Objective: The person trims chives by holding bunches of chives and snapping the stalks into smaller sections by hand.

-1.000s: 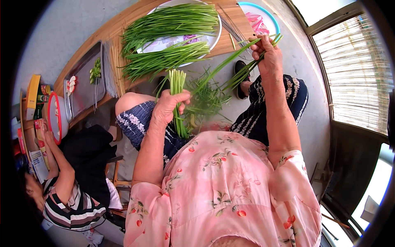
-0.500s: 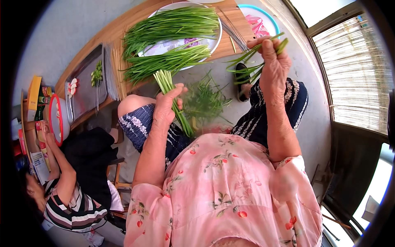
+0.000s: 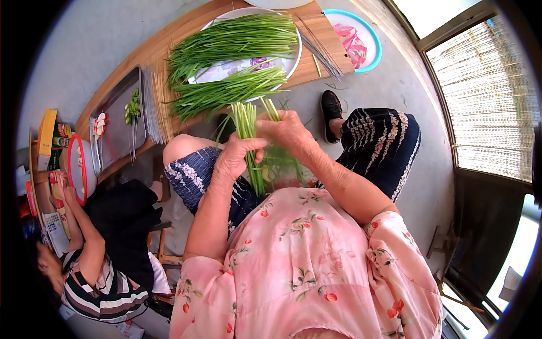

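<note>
Upright above my lap, a bundle of garlic chives (image 3: 244, 120) with pale cut ends is wrapped in the fingers of my left hand (image 3: 234, 155). Right beside it my right hand (image 3: 289, 134) is closed on a few more chive stalks (image 3: 271, 108), their pale ends pointing up and the green leaves hanging below. My two hands meet or nearly meet. Two heaps of chives, a larger far one (image 3: 234, 39) and a smaller near one (image 3: 226, 90), lie on a white plate (image 3: 296, 59) with a purple flower print.
The wooden table (image 3: 307, 72) carries thin skewers (image 3: 322, 48) and a metal tray (image 3: 116, 133) with skewered green pieces. A blue-rimmed basin (image 3: 374, 56) holds a pink plastic bag. At left, another person (image 3: 93, 248) sits by a red-rimmed round tray (image 3: 84, 164).
My right hand has swung left and inward with its few chives, from near the table's right end to beside the bundle. My left hand has turned the bundle more upright.
</note>
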A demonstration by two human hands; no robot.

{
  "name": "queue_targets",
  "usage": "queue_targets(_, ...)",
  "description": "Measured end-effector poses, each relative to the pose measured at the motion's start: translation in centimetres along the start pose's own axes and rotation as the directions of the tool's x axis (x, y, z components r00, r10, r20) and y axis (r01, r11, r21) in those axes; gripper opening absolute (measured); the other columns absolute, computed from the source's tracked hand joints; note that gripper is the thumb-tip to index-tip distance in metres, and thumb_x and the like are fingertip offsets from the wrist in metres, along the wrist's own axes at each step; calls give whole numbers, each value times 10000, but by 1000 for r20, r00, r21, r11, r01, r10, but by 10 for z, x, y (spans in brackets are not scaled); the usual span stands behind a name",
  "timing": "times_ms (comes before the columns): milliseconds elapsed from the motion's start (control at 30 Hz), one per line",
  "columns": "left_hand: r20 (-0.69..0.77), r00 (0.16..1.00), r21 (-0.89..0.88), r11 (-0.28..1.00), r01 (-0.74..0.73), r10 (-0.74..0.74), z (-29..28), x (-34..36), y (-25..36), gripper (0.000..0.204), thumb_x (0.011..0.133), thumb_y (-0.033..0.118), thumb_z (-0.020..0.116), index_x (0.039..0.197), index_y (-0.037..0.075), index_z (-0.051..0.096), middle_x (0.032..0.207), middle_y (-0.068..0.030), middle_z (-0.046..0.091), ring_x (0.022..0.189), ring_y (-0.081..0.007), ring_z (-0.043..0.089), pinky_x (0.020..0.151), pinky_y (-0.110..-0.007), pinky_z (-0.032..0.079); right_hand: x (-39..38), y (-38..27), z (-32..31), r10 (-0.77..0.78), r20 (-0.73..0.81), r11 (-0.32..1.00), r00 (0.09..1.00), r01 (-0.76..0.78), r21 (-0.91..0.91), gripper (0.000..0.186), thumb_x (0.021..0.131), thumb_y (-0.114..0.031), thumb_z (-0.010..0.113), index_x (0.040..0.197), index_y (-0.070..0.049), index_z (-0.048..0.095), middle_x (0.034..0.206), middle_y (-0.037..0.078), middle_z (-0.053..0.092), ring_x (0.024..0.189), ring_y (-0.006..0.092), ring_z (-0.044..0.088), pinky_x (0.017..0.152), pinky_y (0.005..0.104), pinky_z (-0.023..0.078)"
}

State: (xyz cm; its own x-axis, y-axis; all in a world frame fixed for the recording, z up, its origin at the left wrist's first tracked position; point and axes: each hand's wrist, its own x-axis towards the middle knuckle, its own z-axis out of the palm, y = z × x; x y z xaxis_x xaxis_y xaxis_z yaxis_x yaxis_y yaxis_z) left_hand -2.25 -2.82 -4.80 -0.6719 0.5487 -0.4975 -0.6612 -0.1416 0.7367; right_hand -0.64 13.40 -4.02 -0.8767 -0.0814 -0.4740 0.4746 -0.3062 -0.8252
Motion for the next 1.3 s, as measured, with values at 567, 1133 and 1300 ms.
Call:
queue_targets(567, -23, 1000, 77, 997, -1, 3, 4, -3, 4, 196, 776, 56, 616, 949, -36, 613, 754, -143, 640, 569, -217, 624, 542, -327, 518, -9, -11, 7, 25, 43, 991, 999, -30, 132, 122, 839, -118, 638, 859, 0, 613, 569, 21, 535, 403, 71, 369, 376, 241, 307)
queue_targets(1133, -116, 993, -4, 1000, -22, 22, 1, -4, 5, 217, 798, 71, 648, 984, -16, 578, 816, -160, 646, 696, -245, 652, 636, -353, 562, 2, -14, -11, -1, -169, 982, 986, 33, 188, 117, 835, -104, 636, 841, 1, 586, 602, 17, 519, 416, 77, 408, 368, 229, 288)
queue_targets(1300, -135, 991, -30, 1000, -3, -1, 4, -4, 6, 266, 773, 67, 650, 999, -59, 590, 864, -138, 645, 718, -227, 652, 611, -350, 571, 8, -5, -23, -30, -179, 956, 983, 81, 282, 130, 856, -123, 616, 878, 1, 586, 668, 29, 537, 460, 87, 451, 379, 227, 304)
